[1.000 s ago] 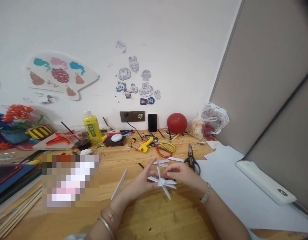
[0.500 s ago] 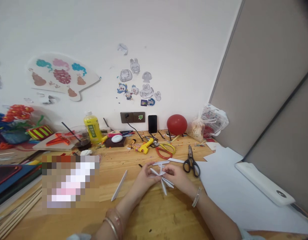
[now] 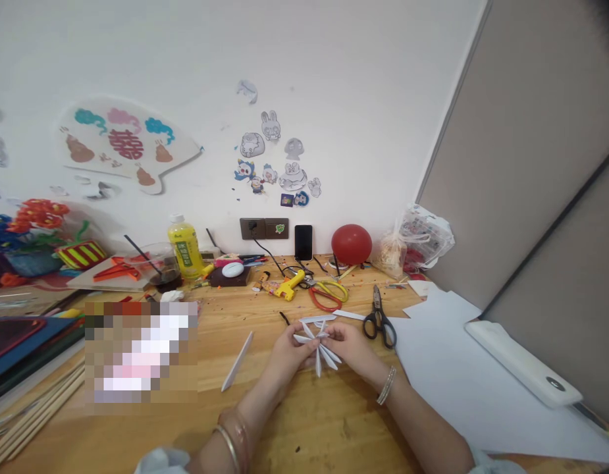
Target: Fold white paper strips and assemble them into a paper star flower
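Between my hands, just above the wooden table (image 3: 264,421), is a star-like piece of folded white paper (image 3: 328,357) with several narrow points fanning out. My left hand (image 3: 290,352) pinches it from the left, thumb near its centre. On the other side my right hand (image 3: 346,341) pinches it with thumb and fingers. Some points are hidden behind the fingers. Left of my forearm lies a single folded white paper strip (image 3: 237,362). Just beyond the hands are another paper strip (image 3: 349,315) and black-handled scissors (image 3: 379,319).
White paper sheets (image 3: 447,375) cover the right side, with a long white device (image 3: 524,364) on them. Behind are a yellow glue gun (image 3: 289,286), red-and-yellow scissors (image 3: 328,294), a red balloon (image 3: 351,244), a bottle (image 3: 184,247) and a cup (image 3: 166,273). Wooden sticks (image 3: 37,418) lie left.
The folded paper star has turned slightly in my hands, its lower points now spread differently. My fingers have shifted a little around its centre. The camera view has moved slightly.
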